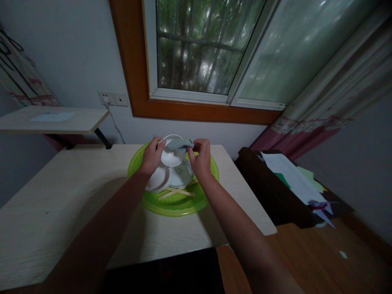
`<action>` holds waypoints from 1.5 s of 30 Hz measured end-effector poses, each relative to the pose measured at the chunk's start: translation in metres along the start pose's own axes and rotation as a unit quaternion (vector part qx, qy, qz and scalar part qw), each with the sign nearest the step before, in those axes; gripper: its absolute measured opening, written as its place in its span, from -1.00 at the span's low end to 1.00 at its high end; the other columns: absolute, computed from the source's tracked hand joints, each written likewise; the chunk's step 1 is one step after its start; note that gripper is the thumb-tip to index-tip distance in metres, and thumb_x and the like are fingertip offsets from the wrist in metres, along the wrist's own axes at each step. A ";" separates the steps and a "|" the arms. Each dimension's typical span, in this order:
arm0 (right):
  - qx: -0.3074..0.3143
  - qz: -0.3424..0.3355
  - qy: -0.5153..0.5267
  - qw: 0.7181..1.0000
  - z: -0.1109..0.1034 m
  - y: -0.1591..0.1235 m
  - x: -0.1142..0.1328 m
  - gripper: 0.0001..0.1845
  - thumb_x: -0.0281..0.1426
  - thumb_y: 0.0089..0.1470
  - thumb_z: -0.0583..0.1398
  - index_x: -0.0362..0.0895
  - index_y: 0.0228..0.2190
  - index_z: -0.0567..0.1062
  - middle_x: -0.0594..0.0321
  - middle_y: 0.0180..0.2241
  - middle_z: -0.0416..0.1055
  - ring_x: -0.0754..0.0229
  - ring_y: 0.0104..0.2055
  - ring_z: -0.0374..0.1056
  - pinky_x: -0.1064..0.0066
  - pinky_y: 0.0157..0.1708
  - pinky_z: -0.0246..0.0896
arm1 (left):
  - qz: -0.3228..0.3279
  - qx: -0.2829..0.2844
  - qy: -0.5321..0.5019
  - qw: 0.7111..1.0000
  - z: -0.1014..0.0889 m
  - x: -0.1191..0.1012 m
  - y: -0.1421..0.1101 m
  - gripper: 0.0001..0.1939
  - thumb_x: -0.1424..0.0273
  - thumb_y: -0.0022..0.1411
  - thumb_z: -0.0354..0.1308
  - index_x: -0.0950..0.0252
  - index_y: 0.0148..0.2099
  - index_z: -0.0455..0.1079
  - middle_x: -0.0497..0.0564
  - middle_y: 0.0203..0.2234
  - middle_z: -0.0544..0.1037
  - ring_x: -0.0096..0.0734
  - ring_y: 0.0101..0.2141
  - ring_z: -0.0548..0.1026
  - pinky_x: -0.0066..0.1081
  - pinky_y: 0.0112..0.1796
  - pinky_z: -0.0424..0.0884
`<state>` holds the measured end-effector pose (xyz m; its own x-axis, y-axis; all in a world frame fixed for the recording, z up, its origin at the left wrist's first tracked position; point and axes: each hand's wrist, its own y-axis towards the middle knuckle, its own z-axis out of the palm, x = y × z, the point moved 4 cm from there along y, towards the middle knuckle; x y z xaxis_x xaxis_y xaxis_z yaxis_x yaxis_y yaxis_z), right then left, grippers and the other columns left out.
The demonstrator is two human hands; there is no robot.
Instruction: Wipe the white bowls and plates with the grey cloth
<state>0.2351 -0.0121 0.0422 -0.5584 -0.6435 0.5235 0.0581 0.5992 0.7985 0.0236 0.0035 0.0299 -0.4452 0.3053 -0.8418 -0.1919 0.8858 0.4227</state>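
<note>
My left hand [153,155] is closed on the left rim of a white bowl [172,158], which is tilted so its inside faces me. Pinched in my right hand [200,157] is a grey-green cloth [180,144], its free part lying across the bowl's upper inside. Both hands are above a bright green round basin [177,207]. Inside the basin are white round dishes [159,178] at the left, a pale plate [181,174] beside them, and several wooden chopsticks [180,191] lying crossed in front.
The basin stands on a pale wooden table [98,171]. A raised shelf [82,118] on black legs is at the left, with a sheet of paper on it. Right of the table, papers [290,179] lie on a dark brown piece of furniture [260,183]. A window [208,53] is behind.
</note>
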 end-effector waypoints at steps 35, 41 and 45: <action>0.336 -0.117 -0.151 0.922 0.027 -0.017 0.042 -0.61 -0.17 0.31 0.15 -0.14 0.02 0.52 0.02 -0.06 0.56 -0.01 -0.01 0.44 0.17 0.02 0.24 | 0.031 -0.036 0.010 0.999 -0.009 -0.010 -0.004 -0.67 0.12 0.37 -0.02 0.19 -0.05 0.42 0.01 -0.23 0.55 -0.32 -0.21 0.46 -0.36 -0.12 0.36; 0.348 -0.118 -0.078 0.927 0.029 -0.021 0.035 -0.51 -0.12 0.22 0.23 -0.13 0.08 0.50 0.05 0.02 0.56 -0.01 0.04 0.46 0.17 0.07 0.26 | 0.032 -0.037 0.012 0.999 -0.008 -0.007 -0.003 -0.67 0.11 0.38 -0.03 0.16 -0.03 0.42 0.02 -0.23 0.55 -0.31 -0.23 0.46 -0.34 -0.15 0.36; 0.331 -0.092 0.001 0.939 0.030 -0.020 0.030 -0.55 -0.15 0.19 0.28 -0.09 0.05 0.53 0.09 0.02 0.57 0.04 0.04 0.48 0.21 0.08 0.30 | 0.018 -0.045 0.006 0.999 -0.010 -0.007 -0.003 -0.67 0.11 0.38 -0.03 0.15 -0.03 0.42 0.02 -0.23 0.56 -0.30 -0.24 0.47 -0.33 -0.19 0.36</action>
<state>0.1924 -0.0290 0.0329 -0.5062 -0.7660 0.3962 -0.5671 0.6418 0.5163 0.0189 -0.0046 0.0383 -0.4642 0.3321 -0.8211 -0.2522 0.8391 0.4820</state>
